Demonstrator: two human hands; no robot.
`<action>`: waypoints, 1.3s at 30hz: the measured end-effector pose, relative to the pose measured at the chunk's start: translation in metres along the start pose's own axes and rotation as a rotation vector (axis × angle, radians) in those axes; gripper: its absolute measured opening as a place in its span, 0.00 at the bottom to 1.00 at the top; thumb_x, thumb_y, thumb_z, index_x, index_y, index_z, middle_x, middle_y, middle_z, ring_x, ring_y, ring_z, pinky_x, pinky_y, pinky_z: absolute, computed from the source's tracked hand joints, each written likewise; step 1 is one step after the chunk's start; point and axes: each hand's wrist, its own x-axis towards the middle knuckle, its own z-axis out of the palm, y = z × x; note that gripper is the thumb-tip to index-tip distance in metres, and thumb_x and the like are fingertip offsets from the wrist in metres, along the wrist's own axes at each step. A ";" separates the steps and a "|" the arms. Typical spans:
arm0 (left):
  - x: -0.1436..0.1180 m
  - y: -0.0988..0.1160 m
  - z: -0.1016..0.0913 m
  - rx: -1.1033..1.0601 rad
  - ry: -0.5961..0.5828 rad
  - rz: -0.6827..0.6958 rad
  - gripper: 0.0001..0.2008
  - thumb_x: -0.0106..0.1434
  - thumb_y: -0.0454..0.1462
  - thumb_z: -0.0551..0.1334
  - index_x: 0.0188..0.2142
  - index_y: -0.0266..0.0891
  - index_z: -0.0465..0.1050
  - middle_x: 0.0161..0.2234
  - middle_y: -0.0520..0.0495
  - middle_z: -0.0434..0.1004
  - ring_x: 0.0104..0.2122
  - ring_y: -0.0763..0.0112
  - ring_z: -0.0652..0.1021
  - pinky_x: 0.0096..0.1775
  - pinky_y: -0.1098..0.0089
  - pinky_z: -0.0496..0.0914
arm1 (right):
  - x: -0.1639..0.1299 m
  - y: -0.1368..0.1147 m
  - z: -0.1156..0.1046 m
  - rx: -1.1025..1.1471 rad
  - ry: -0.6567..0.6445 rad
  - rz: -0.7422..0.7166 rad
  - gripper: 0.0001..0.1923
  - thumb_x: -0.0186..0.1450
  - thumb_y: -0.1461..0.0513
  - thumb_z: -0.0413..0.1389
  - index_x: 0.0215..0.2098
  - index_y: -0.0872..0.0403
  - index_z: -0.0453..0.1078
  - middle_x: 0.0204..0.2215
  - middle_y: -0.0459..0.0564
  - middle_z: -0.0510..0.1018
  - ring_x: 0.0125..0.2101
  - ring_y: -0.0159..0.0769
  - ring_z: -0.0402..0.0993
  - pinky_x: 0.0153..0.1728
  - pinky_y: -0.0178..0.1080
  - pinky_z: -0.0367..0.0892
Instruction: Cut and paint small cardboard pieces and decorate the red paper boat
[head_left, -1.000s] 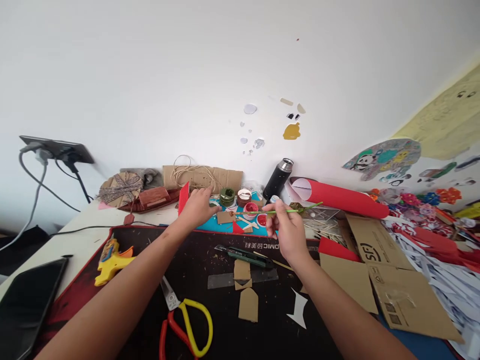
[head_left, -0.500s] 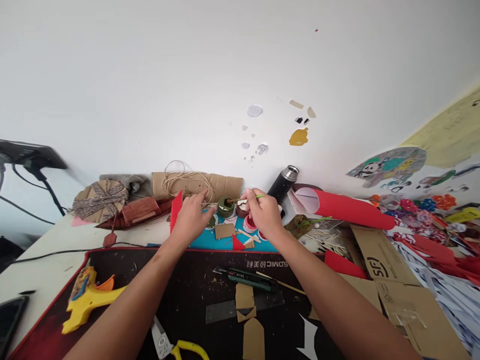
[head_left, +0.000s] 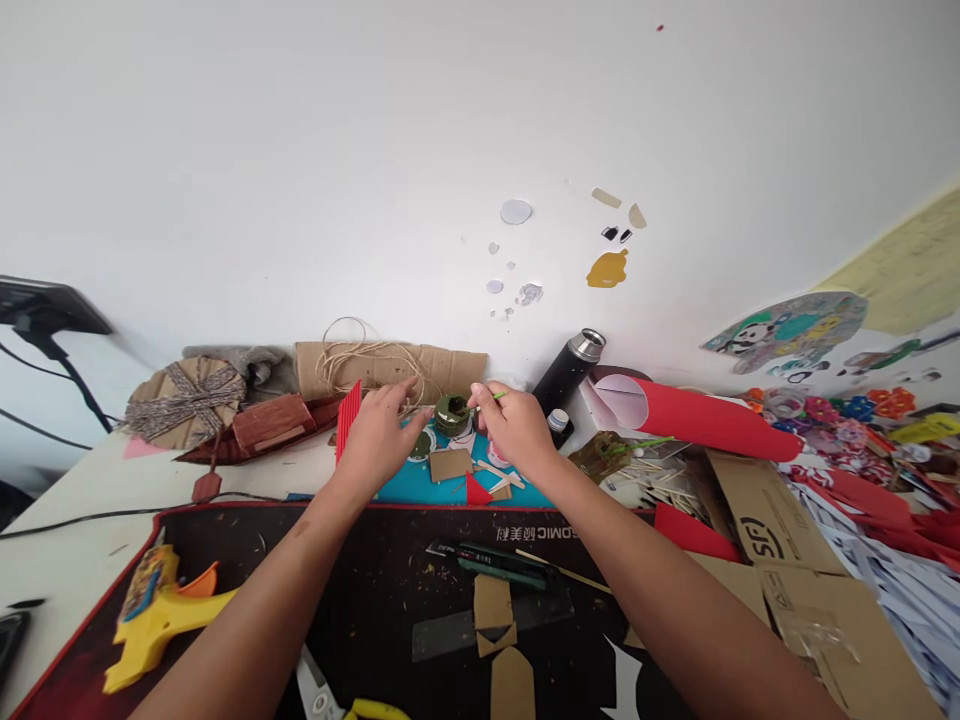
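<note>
Your right hand (head_left: 514, 432) pinches a thin green brush (head_left: 486, 403) pen-style, tip just past your fingertips in the dark green paint pot (head_left: 451, 412), so it reaches the paint; your left hand (head_left: 379, 435) rests fingers spread, holding nothing, beside that pot, seemingly steadying it; pot's fill can't be seen

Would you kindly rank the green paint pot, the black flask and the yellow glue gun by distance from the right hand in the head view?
1. Green paint pot, just left of the right hand.
2. Black flask, behind, to its right.
3. Yellow glue gun, far left, near edge.
</note>
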 end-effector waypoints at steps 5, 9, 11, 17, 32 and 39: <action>-0.001 0.002 0.001 0.009 -0.012 0.003 0.26 0.70 0.46 0.62 0.63 0.37 0.74 0.54 0.37 0.82 0.54 0.47 0.77 0.56 0.53 0.72 | 0.000 -0.007 -0.001 -0.012 -0.004 -0.005 0.25 0.81 0.48 0.47 0.37 0.50 0.78 0.22 0.45 0.78 0.25 0.37 0.75 0.32 0.38 0.61; -0.002 0.002 0.003 0.015 -0.036 0.004 0.27 0.71 0.47 0.61 0.64 0.36 0.73 0.54 0.37 0.82 0.54 0.47 0.77 0.57 0.52 0.72 | -0.001 -0.009 -0.001 -0.045 -0.047 -0.018 0.23 0.81 0.51 0.47 0.38 0.50 0.79 0.24 0.45 0.80 0.25 0.37 0.74 0.32 0.38 0.60; -0.002 0.002 0.003 0.012 -0.043 0.010 0.27 0.71 0.47 0.61 0.64 0.36 0.74 0.53 0.37 0.82 0.54 0.47 0.77 0.57 0.52 0.72 | -0.001 -0.010 -0.002 -0.072 -0.056 -0.024 0.23 0.81 0.52 0.47 0.38 0.50 0.79 0.24 0.45 0.80 0.26 0.38 0.74 0.32 0.38 0.60; -0.002 0.002 0.007 0.023 -0.061 0.012 0.27 0.71 0.46 0.60 0.64 0.36 0.74 0.54 0.37 0.82 0.54 0.46 0.76 0.57 0.51 0.71 | 0.000 -0.012 -0.005 -0.125 -0.085 -0.020 0.20 0.81 0.54 0.48 0.40 0.50 0.80 0.25 0.45 0.81 0.26 0.38 0.74 0.32 0.38 0.58; -0.005 0.004 0.015 0.005 -0.136 -0.030 0.31 0.69 0.45 0.62 0.68 0.35 0.70 0.53 0.37 0.85 0.54 0.45 0.79 0.54 0.53 0.73 | -0.003 -0.018 -0.009 -0.138 -0.096 -0.040 0.19 0.80 0.54 0.50 0.38 0.51 0.78 0.25 0.46 0.81 0.26 0.38 0.73 0.31 0.38 0.57; -0.006 0.004 0.017 0.031 -0.219 -0.084 0.33 0.70 0.47 0.61 0.70 0.35 0.67 0.49 0.36 0.87 0.50 0.48 0.83 0.49 0.57 0.75 | -0.003 -0.017 -0.004 -0.117 -0.082 -0.023 0.19 0.81 0.53 0.50 0.37 0.50 0.78 0.25 0.45 0.81 0.26 0.37 0.74 0.31 0.37 0.57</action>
